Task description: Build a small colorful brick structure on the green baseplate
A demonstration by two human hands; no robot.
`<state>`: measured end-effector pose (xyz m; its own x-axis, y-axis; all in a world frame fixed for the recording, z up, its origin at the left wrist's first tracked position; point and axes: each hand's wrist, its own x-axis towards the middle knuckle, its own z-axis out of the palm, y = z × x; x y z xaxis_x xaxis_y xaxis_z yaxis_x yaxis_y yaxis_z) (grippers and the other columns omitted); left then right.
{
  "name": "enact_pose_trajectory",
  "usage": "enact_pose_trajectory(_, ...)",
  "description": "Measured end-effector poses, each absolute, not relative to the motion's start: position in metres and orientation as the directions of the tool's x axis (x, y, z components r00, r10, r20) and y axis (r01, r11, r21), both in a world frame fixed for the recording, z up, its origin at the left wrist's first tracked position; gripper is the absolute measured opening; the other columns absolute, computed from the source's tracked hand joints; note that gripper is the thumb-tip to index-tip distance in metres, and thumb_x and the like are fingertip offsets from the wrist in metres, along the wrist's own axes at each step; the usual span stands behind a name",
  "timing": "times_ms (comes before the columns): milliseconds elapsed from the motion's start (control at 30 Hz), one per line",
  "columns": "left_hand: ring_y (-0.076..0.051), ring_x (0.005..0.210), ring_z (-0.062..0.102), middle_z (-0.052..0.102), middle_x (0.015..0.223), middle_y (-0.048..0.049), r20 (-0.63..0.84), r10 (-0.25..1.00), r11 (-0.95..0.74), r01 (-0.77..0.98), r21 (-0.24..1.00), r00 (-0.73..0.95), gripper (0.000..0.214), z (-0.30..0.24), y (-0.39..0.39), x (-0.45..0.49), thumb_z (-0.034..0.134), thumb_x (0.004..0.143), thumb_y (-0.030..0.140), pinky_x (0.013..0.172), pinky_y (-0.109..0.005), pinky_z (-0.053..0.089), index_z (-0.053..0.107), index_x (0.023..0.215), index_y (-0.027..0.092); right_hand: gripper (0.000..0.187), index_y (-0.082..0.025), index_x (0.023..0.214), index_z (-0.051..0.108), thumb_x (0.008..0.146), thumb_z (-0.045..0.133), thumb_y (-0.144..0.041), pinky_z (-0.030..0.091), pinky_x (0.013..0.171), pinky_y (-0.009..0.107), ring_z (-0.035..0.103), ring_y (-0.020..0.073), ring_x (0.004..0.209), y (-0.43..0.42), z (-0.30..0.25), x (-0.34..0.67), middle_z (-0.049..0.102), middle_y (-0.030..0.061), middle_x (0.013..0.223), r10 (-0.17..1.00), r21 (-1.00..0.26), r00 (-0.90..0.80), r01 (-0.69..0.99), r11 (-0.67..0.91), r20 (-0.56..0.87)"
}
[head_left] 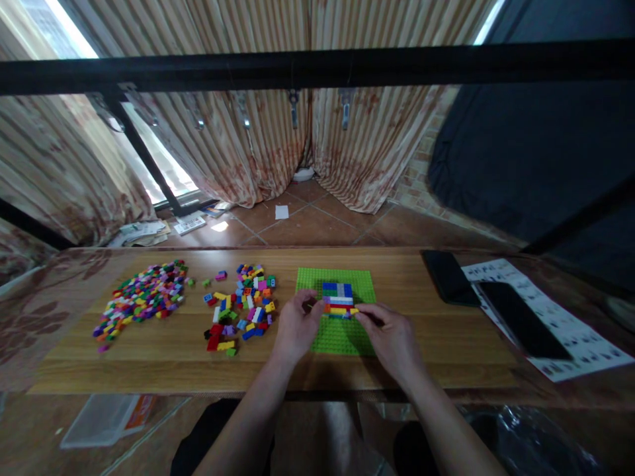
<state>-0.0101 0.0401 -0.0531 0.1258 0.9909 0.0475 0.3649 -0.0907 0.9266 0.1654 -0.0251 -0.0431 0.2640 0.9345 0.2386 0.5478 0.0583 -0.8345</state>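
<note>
A green baseplate (335,280) lies on the wooden table, carrying a small block of coloured bricks (338,299) in blue, white, red and yellow rows. My left hand (296,326) rests on the plate's left side, its fingertips curled against the left end of the brick block. My right hand (389,338) comes in from the right, fingers pinched at the block's right lower end on a small brick I cannot make out. Both forearms reach up from the bottom of the view.
Loose bricks lie in a middle heap (243,304) and a bigger left heap (141,296). Two dark phones (449,276) (520,318) and a printed sheet (570,337) sit at the right. A black bar (317,66) crosses overhead; curtains hang behind.
</note>
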Motion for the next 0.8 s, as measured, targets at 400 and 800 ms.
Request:
enact_pose_trajectory(400,-0.019,0.075,0.064,0.07,0.092,-0.009,-0.041,0.99,-0.033,0.493,0.87,0.137,0.04,-0.038,0.035,0.002,0.06,0.082,0.041,0.07,-0.03,0.047,0.064,0.108,0.012,0.018,-0.021,0.083,0.074,0.079,0.062,-0.033,0.05,0.072,0.032,0.068,0.0208,0.075,-0.02,-0.046,0.157,0.075,0.0048,0.084,0.909,-0.82,0.356,0.571,-0.031,0.214)
enact_pose_trajectory(800,-0.029,0.105,0.061,0.06,0.117,-0.0163,-0.065,0.997,0.021,0.707,0.706,0.036,0.058,-0.026,0.025,0.025,0.067,0.073,0.047,0.087,-0.037,0.046,0.056,0.119,0.013,0.019,-0.021,0.078,0.072,0.081,0.058,-0.033,0.046,0.068,0.032,0.066,0.0207,0.07,-0.02,-0.047,0.157,0.073,0.0047,0.079,0.918,-0.748,0.313,0.663,-0.027,0.244)
